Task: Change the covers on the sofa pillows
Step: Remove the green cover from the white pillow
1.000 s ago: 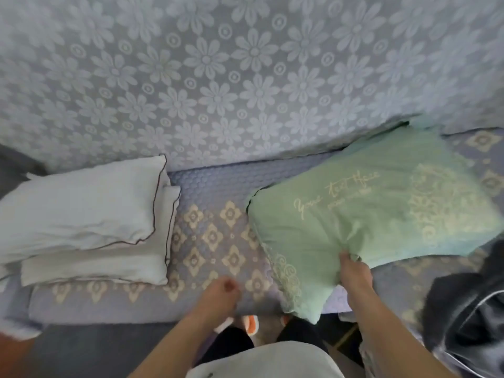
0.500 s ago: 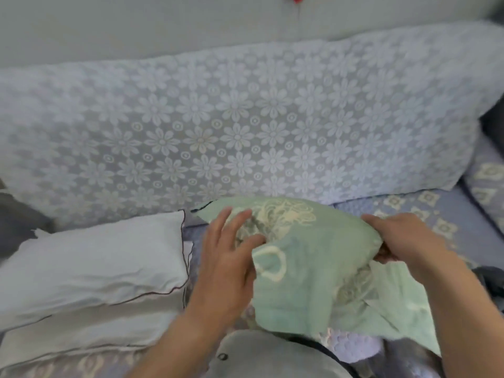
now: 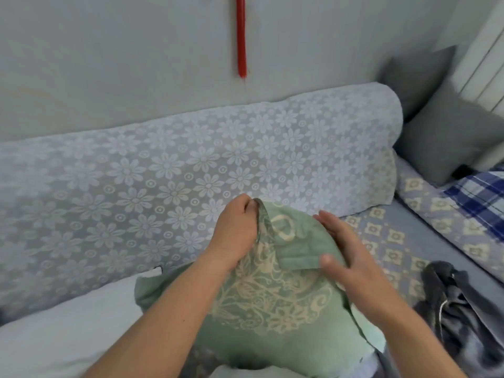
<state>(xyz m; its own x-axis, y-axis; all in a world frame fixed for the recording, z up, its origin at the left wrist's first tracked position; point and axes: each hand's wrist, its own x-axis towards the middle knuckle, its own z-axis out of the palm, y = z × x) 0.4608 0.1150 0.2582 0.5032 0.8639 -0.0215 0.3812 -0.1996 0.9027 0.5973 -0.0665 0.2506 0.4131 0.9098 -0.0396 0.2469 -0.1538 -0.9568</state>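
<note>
A green pillow (image 3: 272,317) with a cream floral print stands on end against my lap, in front of the sofa. My left hand (image 3: 236,230) is closed on the top edge of its green cover, fingers pinching the fabric at the upper corner. My right hand (image 3: 343,249) lies along the cover's right upper edge, thumb and fingers holding a folded flap of it. A white pillow (image 3: 68,323) lies on the seat at the lower left, beside the green one.
The sofa backrest (image 3: 163,181) wears a grey floral lace cover. A patterned seat mat (image 3: 392,241) runs to the right. Dark grey fabric (image 3: 458,309) is heaped at the right. A grey cushion (image 3: 447,137) and a blue checked cloth (image 3: 480,197) lie at the far right.
The green pillow went from lying flat on the seat to upright against my lap. Both hands moved up onto its top edge; my left hand, empty a second ago, now grips the cover.
</note>
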